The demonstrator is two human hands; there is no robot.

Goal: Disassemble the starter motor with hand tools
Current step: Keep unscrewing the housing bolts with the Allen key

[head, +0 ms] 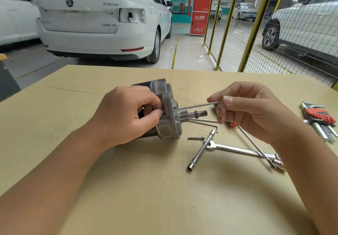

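Observation:
The starter motor (169, 106) lies on its side in the middle of the wooden table (146, 189), its pinion shaft (197, 114) pointing right. My left hand (126, 114) grips the black motor body and the grey housing from the near side. My right hand (254, 110) pinches the long arm of a hex key (197, 105) between thumb and fingers. The key's tip sits against the housing face just above the shaft.
Beside the shaft lie two more hex keys (204, 123) and a loose bolt (196, 138). A T-handle socket wrench (200, 150), a combination wrench (243, 150) and a screwdriver (256, 146) cross in front. A red hex key set (320, 117) sits at the right edge.

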